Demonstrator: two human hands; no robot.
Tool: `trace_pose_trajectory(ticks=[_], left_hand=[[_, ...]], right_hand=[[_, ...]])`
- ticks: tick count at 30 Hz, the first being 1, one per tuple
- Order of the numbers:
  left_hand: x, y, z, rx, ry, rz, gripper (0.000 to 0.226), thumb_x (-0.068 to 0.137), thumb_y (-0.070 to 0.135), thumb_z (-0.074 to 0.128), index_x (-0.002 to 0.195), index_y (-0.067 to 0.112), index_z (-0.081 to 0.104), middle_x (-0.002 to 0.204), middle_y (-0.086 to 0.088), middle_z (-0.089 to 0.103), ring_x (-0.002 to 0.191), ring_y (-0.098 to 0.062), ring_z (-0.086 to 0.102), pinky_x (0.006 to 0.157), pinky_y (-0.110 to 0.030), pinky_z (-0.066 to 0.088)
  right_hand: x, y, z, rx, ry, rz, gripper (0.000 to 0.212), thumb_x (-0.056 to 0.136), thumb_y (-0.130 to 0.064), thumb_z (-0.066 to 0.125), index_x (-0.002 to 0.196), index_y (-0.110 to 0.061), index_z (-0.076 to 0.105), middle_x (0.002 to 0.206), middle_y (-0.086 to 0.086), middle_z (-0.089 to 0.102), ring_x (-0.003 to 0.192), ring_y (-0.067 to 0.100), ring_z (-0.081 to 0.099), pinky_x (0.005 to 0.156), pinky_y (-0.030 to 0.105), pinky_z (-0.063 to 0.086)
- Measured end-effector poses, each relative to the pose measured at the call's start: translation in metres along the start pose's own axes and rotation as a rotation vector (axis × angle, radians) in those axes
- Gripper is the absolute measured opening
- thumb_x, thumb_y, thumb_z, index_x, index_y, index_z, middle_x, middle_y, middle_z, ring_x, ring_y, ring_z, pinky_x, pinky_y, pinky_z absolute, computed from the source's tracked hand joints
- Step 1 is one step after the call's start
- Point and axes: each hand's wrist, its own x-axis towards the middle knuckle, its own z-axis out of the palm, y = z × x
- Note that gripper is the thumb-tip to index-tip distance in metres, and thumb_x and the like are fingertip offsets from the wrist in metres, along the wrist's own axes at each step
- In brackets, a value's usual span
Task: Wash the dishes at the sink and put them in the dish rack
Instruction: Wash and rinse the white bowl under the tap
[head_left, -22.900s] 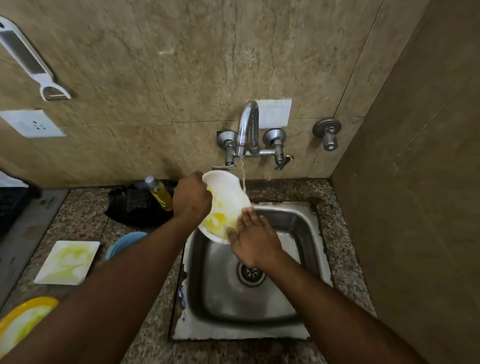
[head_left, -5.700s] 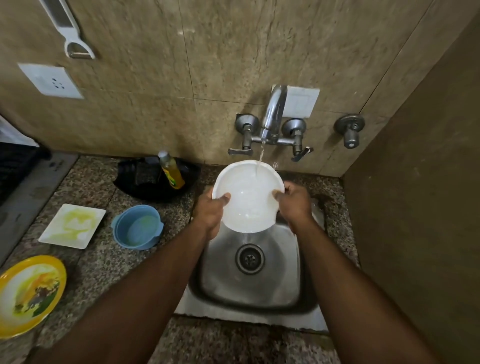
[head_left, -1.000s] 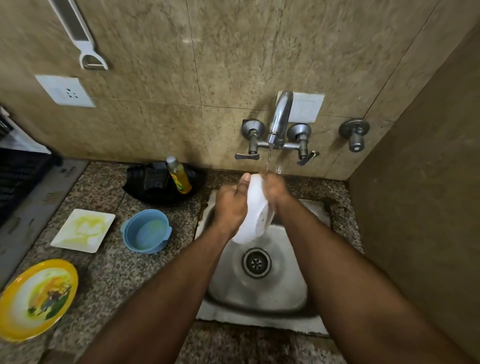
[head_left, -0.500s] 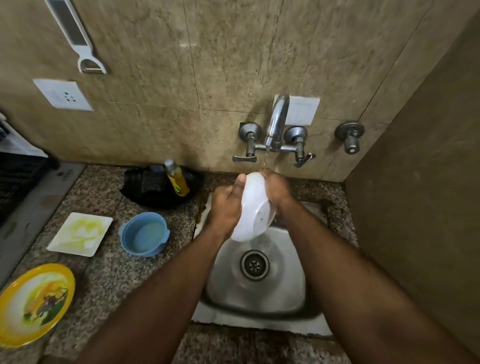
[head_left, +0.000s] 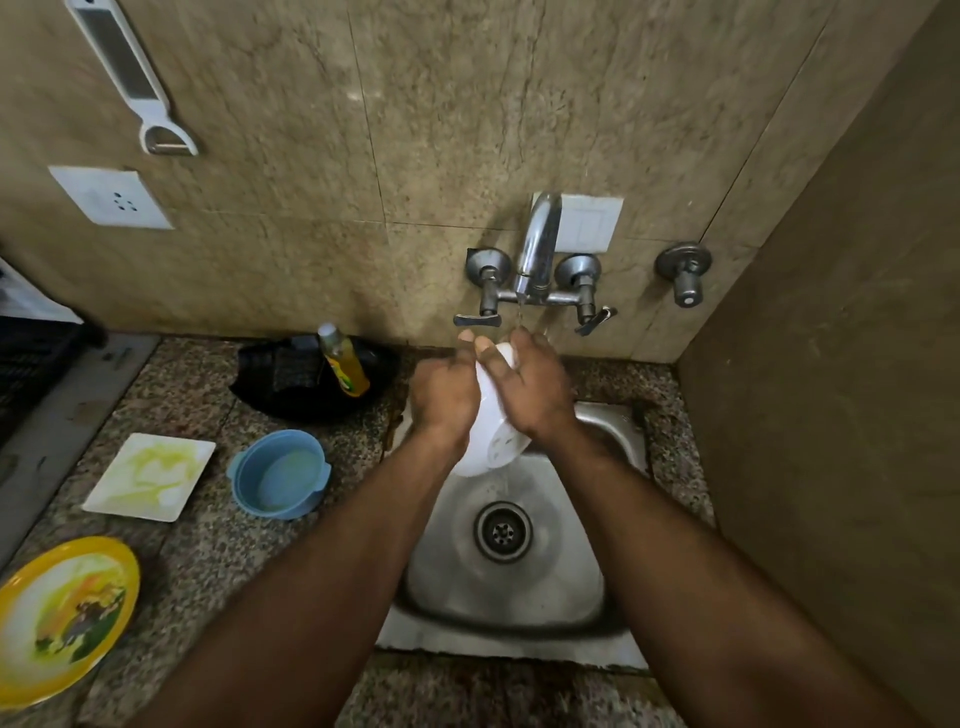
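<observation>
A white plate (head_left: 491, 441) stands on edge over the steel sink (head_left: 613, 431), under a thin stream from the tap (head_left: 537, 244). My left hand (head_left: 447, 395) grips its left side and my right hand (head_left: 535, 389) lies flat on its underside, which faces right. Both hands cover most of the plate. On the counter to the left lie a soiled white square plate (head_left: 150, 475), a blue bowl (head_left: 280, 473) and a soiled yellow-rimmed plate (head_left: 57, 616). A black rack (head_left: 31, 358) shows at the far left edge.
A yellow soap bottle (head_left: 343, 366) stands in a black tray (head_left: 280, 384) behind the bowl. The right wall (head_left: 831, 364) closes in beside the sink. A peeler (head_left: 130, 78) and a socket (head_left: 111, 197) are on the back wall.
The plate has stayed on edge under the tap. My right hand has slid further over its underside and now covers more of it.
</observation>
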Motion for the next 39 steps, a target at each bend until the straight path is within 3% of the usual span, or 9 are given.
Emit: trace_pose_trajectory(ticks=[4,6,10,16,20,24,28,31,39], left_hand=[[-0.009,-0.015,0.002,0.097,0.088,0.055,0.069,0.097,0.062,0.056,0.054,0.009,0.057,0.058,-0.002,0.063,0.058,-0.023,0.061,0.059,-0.030,0.046],[-0.014,-0.015,0.000,0.102,0.108,0.042,0.069,0.097,0.063,0.055,0.055,0.009,0.057,0.059,-0.002,0.063,0.059,-0.024,0.062,0.057,-0.029,0.044],[-0.014,-0.007,-0.006,0.009,0.123,0.015,0.061,0.100,0.059,0.056,0.057,0.015,0.063,0.061,0.001,0.067,0.057,-0.014,0.065,0.053,-0.023,0.045],[-0.024,-0.012,-0.013,0.082,0.107,0.069,0.068,0.101,0.055,0.056,0.052,0.009,0.049,0.053,0.000,0.053,0.048,-0.012,0.046,0.048,-0.027,0.035],[-0.026,-0.013,-0.010,-0.053,0.124,-0.009,0.062,0.100,0.056,0.056,0.059,0.010,0.059,0.060,0.001,0.061,0.055,-0.014,0.055,0.047,-0.023,0.041],[-0.020,-0.005,-0.011,-0.064,0.097,-0.018,0.055,0.101,0.056,0.055,0.066,0.016,0.066,0.068,0.000,0.069,0.061,-0.014,0.066,0.055,-0.025,0.050],[-0.023,-0.011,-0.012,-0.062,0.095,-0.033,0.062,0.101,0.054,0.057,0.067,0.003,0.063,0.065,-0.002,0.064,0.059,-0.016,0.058,0.047,-0.020,0.044],[-0.025,-0.017,-0.007,-0.061,0.071,-0.050,0.064,0.100,0.058,0.057,0.066,0.004,0.058,0.067,-0.006,0.061,0.062,-0.019,0.056,0.057,-0.029,0.045],[-0.013,-0.008,-0.015,-0.230,0.010,-0.258,0.047,0.100,0.055,0.058,0.084,0.012,0.068,0.085,-0.004,0.074,0.079,-0.026,0.072,0.074,-0.038,0.060]], right_hand=[[0.020,0.010,0.003,0.280,0.047,0.208,0.028,0.101,-0.026,0.051,0.098,-0.012,0.075,0.105,0.014,0.075,0.099,0.032,0.068,0.092,0.034,0.052],[0.020,0.005,0.005,0.235,0.028,0.262,0.030,0.103,-0.027,0.052,0.105,-0.009,0.075,0.110,0.014,0.075,0.104,0.032,0.068,0.091,0.029,0.049],[-0.001,-0.011,0.011,0.004,0.071,0.062,0.054,0.089,-0.073,0.048,0.105,-0.024,0.065,0.104,0.000,0.070,0.094,0.020,0.062,0.082,0.034,0.048],[0.015,0.011,0.000,0.321,0.097,0.130,0.029,0.103,-0.024,0.054,0.080,-0.021,0.071,0.081,0.004,0.071,0.077,0.022,0.064,0.083,0.044,0.058],[0.008,0.002,-0.001,0.163,0.048,0.120,0.038,0.097,-0.053,0.059,0.092,-0.017,0.070,0.090,0.002,0.072,0.082,0.018,0.064,0.078,0.033,0.052],[-0.015,-0.006,0.008,-0.084,0.099,-0.065,0.061,0.083,-0.081,0.048,0.110,-0.027,0.058,0.110,-0.003,0.067,0.102,0.019,0.059,0.087,0.037,0.046],[0.008,0.008,0.007,0.307,0.054,0.121,0.030,0.097,-0.046,0.058,0.080,-0.022,0.065,0.077,-0.003,0.067,0.073,0.018,0.062,0.073,0.036,0.052],[0.028,0.015,0.002,0.447,0.042,0.347,0.021,0.096,-0.025,0.068,0.077,-0.020,0.076,0.079,-0.002,0.074,0.080,0.021,0.071,0.081,0.033,0.057],[0.015,0.013,-0.009,0.382,-0.032,0.350,0.063,0.066,-0.083,0.064,0.077,-0.023,0.075,0.078,-0.003,0.076,0.081,0.022,0.072,0.084,0.042,0.059]])
